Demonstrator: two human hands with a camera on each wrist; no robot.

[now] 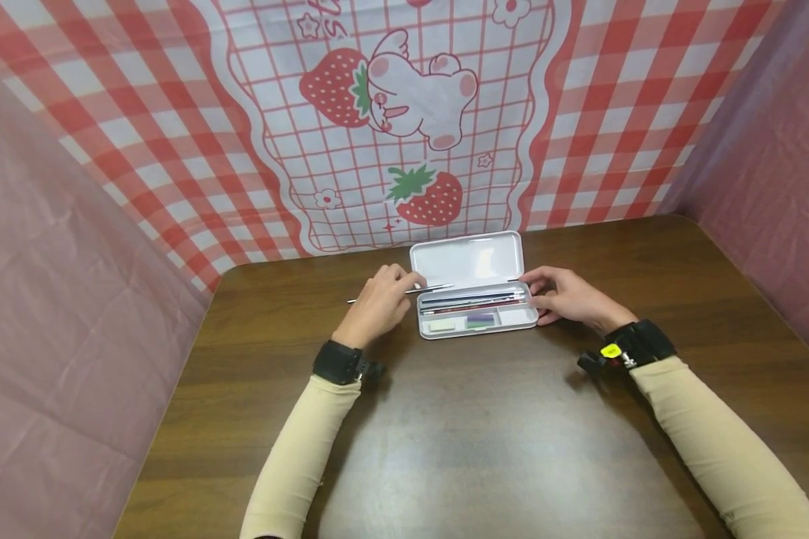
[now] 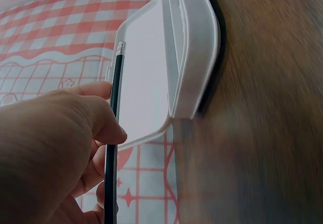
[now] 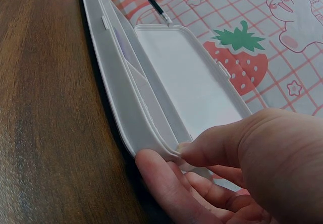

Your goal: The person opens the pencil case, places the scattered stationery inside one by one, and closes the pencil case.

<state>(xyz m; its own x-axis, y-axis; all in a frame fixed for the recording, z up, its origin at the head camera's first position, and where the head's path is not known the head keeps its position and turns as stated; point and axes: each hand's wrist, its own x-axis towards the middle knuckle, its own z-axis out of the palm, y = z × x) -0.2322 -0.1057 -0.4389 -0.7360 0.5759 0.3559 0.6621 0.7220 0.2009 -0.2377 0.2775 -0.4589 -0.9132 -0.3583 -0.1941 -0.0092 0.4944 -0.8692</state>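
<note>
A white pencil case (image 1: 477, 332) lies on the table with its lid (image 1: 468, 258) raised against the cloth behind. My left hand (image 1: 377, 303) pinches a dark pencil (image 2: 115, 90) with a pale eraser end, held at the case's left side with that end over the lid. At the right end of the case, my right hand (image 1: 562, 299) grips its wall between thumb and fingers. Inside the case lie several pencils (image 1: 472, 305), a pale green eraser-like block (image 1: 442, 326) and a purple and green block (image 1: 481, 320).
The brown wooden table (image 1: 445, 434) carries the case near its back edge. Behind it hangs a red-and-white checked cloth (image 1: 600, 112) with strawberries. Pink curtains (image 1: 74, 299) stand at both sides.
</note>
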